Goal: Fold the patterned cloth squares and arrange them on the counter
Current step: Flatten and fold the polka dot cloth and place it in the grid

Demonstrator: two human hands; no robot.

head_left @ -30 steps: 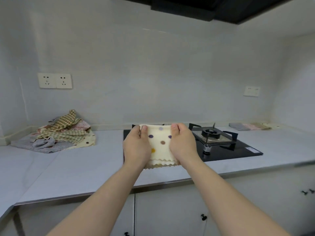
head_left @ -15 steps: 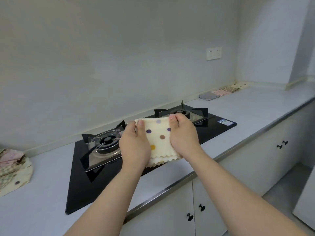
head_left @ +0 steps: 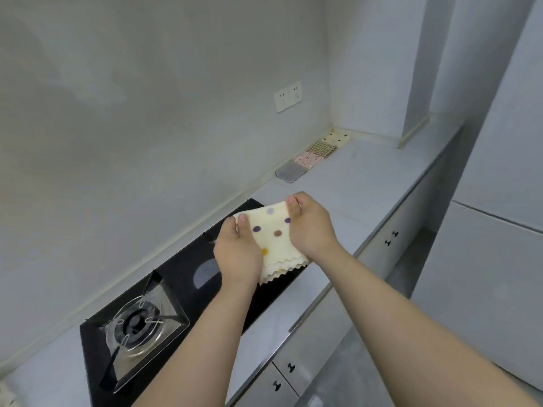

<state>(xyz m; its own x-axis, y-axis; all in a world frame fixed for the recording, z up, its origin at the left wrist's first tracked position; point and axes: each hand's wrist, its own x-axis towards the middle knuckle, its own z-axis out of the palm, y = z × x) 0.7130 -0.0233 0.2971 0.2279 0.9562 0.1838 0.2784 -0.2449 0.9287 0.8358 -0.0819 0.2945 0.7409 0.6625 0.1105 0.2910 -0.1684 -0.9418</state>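
Obs.: a person stands at the counter (head_left: 367,183) with both arms out. The left hand (head_left: 239,254) and right hand (head_left: 311,227) each pinch one side of a folded cream polka-dot cloth (head_left: 273,230). The thumbs press down on its far corners and the other fingers are tucked underneath. The cloth is in the air between the two hands, above the right end of the black hob (head_left: 182,277). Its zigzag edges, at least two layers, hang back toward the wrists. Well beyond the right fingertips, along the wall, lies a row of folded squares: grey square (head_left: 291,171), pink square (head_left: 308,159), checked square (head_left: 323,148), cream dotted square (head_left: 338,138). Judgement: the folding looks done, and the step in hand is carrying this square to that row. To do it well, hold both pinches firm so the layers do not slide. Lower the cloth flat just on the fingers' side of the grey square, with its edges in line with the row. Lift the thumbs last, then smooth once with a flat palm. Carry it clear of the burner (head_left: 141,321), which sits down beside the left forearm. Not readable: the fingers under the cloth, the number of folds, and whether the squares in the row touch or overlap (too small). A scrap of pale fabric (head_left: 6,398), far behind the left elbow, is cut off by the frame edge.
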